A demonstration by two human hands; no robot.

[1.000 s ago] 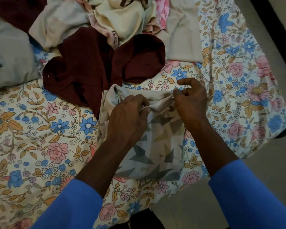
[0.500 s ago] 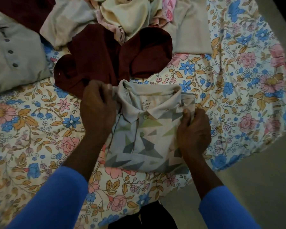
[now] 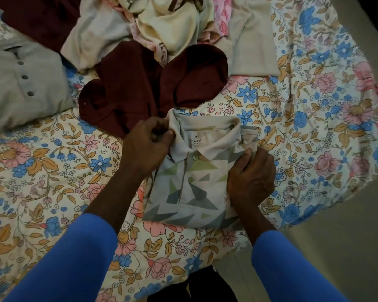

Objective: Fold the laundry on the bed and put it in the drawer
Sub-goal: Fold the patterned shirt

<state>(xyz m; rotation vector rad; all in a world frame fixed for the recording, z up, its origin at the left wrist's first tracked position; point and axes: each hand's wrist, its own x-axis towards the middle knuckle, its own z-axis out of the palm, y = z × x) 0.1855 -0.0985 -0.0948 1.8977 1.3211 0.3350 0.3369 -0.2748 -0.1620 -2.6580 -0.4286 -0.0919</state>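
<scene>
While your left hand pinches the left collar point of the triangle-print polo shirt between thumb and curled fingers, your right hand curls its fingers round the shirt's right edge, gripping the folded layers. The polo lies near you, on the right half of the floral bedsheet, front up, collar at the far end, already a compact rectangle.

As I judge it, you are early in the job. This polo is folded and needs only its collar squared. The grey buttoned shirt at the far left looks laid flat, though whether it is fully folded I cannot tell. Everything else is unfolded, and no drawer is in view, so nothing can be taken as put away.

Counted:
- One folded polo, with two placket buttons showing.
- One grey buttoned shirt, with three buttons showing.
- One maroon garment, spread loose just beyond the polo and touching its collar corner; more dark red cloth at the far left may be a second piece.
- A heap at the far edge with at least four pieces: a beige garment, a cream garment, a pink printed cloth and a beige piece to its right.
</scene>
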